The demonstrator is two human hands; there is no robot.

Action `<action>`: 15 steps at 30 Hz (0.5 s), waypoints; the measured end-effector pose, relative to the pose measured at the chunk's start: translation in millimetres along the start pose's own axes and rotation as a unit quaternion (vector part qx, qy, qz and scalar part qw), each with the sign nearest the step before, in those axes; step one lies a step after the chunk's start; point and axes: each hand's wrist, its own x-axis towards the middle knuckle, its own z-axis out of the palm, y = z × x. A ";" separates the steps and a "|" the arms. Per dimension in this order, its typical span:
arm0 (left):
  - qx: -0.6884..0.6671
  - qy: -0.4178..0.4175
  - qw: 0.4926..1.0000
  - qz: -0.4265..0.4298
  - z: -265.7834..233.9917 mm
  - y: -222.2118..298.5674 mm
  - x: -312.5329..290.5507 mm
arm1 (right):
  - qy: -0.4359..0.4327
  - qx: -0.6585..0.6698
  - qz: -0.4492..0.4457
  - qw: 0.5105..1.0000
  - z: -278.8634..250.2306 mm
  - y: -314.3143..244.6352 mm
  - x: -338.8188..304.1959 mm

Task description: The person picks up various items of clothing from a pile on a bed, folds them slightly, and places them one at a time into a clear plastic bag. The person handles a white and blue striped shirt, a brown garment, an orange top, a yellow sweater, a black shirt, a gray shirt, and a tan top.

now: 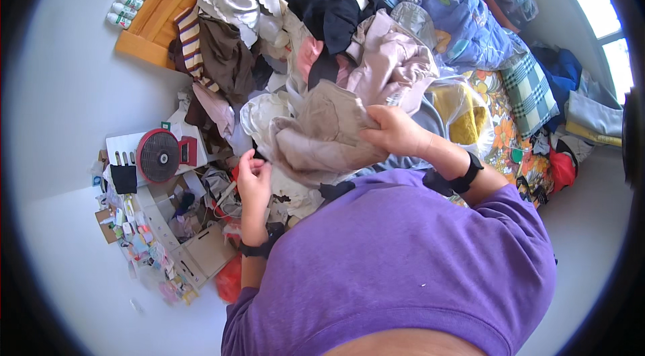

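My right hand (400, 131) is closed on the edge of a beige garment (329, 117), fingers and thumb pinching the cloth. The garment hangs in loose folds to the left, in front of my body; its exact kind is not clear. My left hand (253, 182) is raised beside its left side, fingers loosely bent and apart, with nothing visible in them. A white cloth (265, 114) lies just beyond the left hand. Past the beige garment, a pale pink satiny garment (396, 63) rests on the heap.
A large heap of mixed clothes (322, 10) covers the bed, with a wooden headboard (151, 20) at far left. Blue floral bedding (463, 13) and a plastic bag with yellow cloth (463, 114) are right. A red fan (160, 154) and a cluttered cabinet (205, 248) stand left.
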 end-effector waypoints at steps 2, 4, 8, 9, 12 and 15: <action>-0.314 -0.144 0.925 -0.159 -9.1 51.2 -3.8 | -0.142 0.125 -0.009 0.982 1.8 -44.8 -3.6; -0.461 -0.323 0.799 -0.210 -0.7 88.7 -0.3 | -0.214 0.085 -0.154 0.961 30.0 -49.2 -2.9; -0.280 -0.369 0.871 -0.166 40.6 84.0 -0.3 | -0.380 0.074 -0.151 0.910 47.6 -47.8 7.3; -0.316 -0.347 0.868 -0.161 42.5 73.4 0.3 | -0.414 0.103 -0.131 0.895 42.7 -40.3 8.2; -0.391 -0.231 0.876 -0.164 33.6 58.9 -11.0 | -0.238 0.166 0.006 0.957 22.7 20.2 6.0; -0.431 -0.180 0.875 -0.126 7.9 85.8 -30.0 | 0.105 -0.146 0.138 0.974 -0.1 98.0 -5.5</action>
